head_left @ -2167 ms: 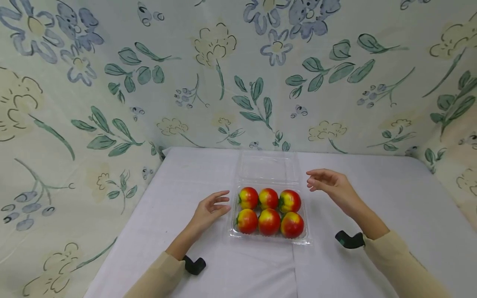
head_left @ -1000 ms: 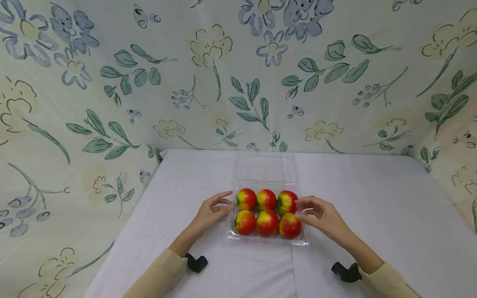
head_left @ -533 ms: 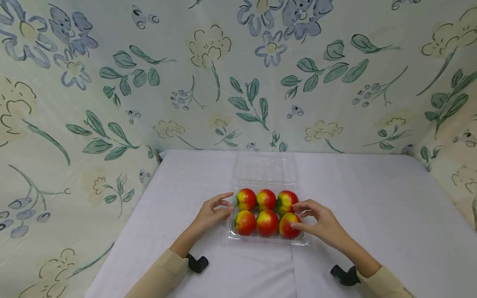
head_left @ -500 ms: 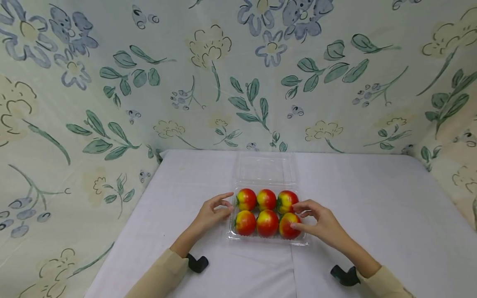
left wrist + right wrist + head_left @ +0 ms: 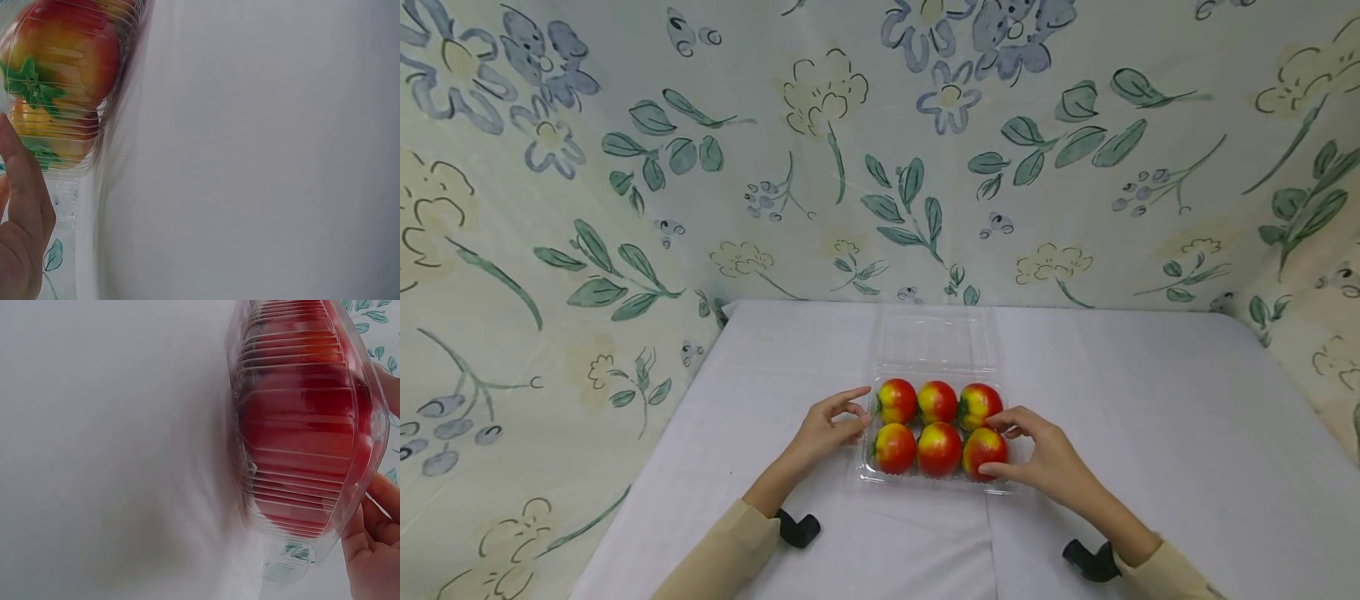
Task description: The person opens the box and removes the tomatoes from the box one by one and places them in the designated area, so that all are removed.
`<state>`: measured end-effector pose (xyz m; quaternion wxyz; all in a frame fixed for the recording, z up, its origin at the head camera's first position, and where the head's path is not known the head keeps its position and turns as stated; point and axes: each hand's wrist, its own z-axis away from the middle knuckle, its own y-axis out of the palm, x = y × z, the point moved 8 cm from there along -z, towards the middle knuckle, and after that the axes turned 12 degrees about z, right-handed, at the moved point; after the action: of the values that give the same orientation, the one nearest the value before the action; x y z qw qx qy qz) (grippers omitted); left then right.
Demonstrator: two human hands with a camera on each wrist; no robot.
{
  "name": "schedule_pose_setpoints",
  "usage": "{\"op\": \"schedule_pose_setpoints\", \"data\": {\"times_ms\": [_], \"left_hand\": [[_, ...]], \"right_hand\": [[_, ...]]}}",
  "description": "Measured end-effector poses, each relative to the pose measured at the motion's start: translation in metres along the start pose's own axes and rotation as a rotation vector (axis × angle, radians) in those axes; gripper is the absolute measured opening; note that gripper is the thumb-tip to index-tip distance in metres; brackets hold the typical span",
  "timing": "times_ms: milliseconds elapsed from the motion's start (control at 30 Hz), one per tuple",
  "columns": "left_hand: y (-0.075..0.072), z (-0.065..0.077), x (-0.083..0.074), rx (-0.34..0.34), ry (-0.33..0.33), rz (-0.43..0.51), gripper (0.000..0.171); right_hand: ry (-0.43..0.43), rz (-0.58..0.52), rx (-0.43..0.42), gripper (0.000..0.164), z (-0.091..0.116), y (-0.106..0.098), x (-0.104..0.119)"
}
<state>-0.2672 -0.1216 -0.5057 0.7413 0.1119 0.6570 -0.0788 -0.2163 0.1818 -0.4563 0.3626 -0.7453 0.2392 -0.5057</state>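
Several red-and-yellow tomatoes sit in two rows in a clear plastic clamshell box (image 5: 940,486), whose lid (image 5: 936,340) lies folded back away from me. Green leafy tops (image 5: 32,84) show through the ribbed side wall in the left wrist view. My right hand (image 5: 1047,452) reaches over the box's right edge and holds the front-right tomato (image 5: 985,448), thumb on its near side and fingers behind it. In the right wrist view the box wall hides most of that grip. At the left edge of the box, my left hand (image 5: 822,431) rests with relaxed fingers, fingertips right at the rim.
A white cloth (image 5: 805,550) covers the table beneath the box. Behind and to the sides hangs a floral-patterned curtain (image 5: 842,167). Black wrist devices, one left (image 5: 798,529) and one right (image 5: 1092,561), stick out below the cuffs.
My right hand came in from right of the box, moved toward me and spread over the front-right tomato; its thumb has since slid lower on it. My left hand stayed nearly still.
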Motion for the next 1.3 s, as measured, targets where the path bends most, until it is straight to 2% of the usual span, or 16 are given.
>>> {"op": "schedule_pose_setpoints", "data": {"times_ms": [100, 200, 333, 433, 1300], "left_hand": [[0.000, 0.000, 0.000, 0.002, -0.006, 0.002, 0.051], [0.005, 0.005, -0.012, 0.010, -0.007, -0.001, 0.050], [0.005, 0.005, -0.011, 0.010, -0.005, -0.001, 0.050], [0.000, 0.000, 0.000, 0.003, -0.004, 0.004, 0.051], [-0.002, 0.000, 0.003, -0.004, -0.004, 0.012, 0.051]], "right_hand": [[-0.010, 0.027, -0.002, 0.056, 0.001, 0.002, 0.001], [-0.028, 0.050, -0.005, 0.059, 0.002, 0.002, 0.004], [-0.050, 0.070, -0.003, 0.060, 0.002, 0.002, 0.007], [-0.060, 0.077, -0.003, 0.060, 0.002, 0.002, 0.007], [-0.106, 0.067, -0.003, 0.057, 0.003, -0.004, 0.009]]}}
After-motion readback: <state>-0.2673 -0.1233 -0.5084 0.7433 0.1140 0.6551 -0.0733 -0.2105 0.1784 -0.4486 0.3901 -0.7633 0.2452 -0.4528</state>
